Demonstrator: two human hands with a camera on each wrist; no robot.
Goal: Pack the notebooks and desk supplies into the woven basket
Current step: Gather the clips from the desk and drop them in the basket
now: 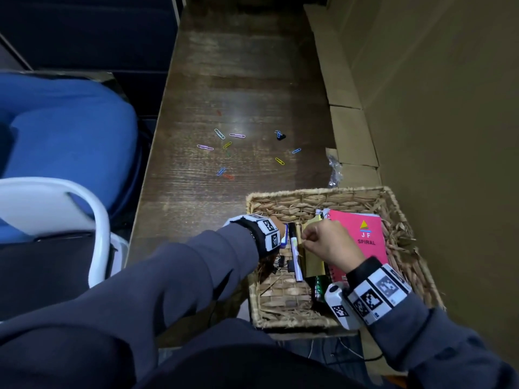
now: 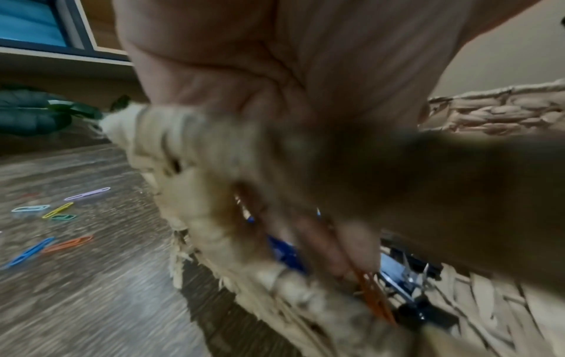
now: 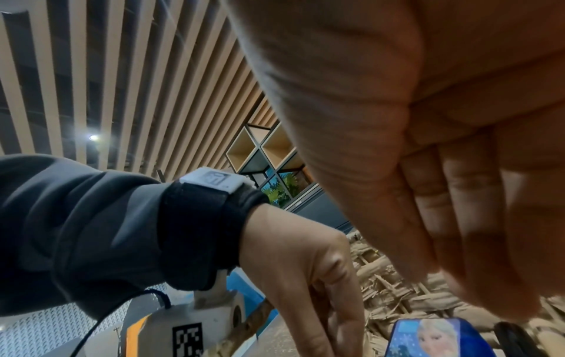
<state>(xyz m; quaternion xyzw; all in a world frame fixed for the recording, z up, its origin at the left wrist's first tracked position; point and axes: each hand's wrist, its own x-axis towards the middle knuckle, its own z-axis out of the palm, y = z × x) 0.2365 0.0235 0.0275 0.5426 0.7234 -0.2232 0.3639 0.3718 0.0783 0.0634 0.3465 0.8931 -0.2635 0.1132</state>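
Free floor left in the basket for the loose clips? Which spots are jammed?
Bare weave in the woven basket: near-left corner, below the binder clips, left of the green item. Also the far strip behind the pink notebook. Crowded: left wall, where the left hand dips by the marker; centre under the right hand.

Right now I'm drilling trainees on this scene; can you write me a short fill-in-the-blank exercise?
1. The notebook in the basket has a ____ cover.
2. Loose paper clips lie on the ____.
3. Both hands, left and right, are over the ____.

Missing words: pink; table; basket
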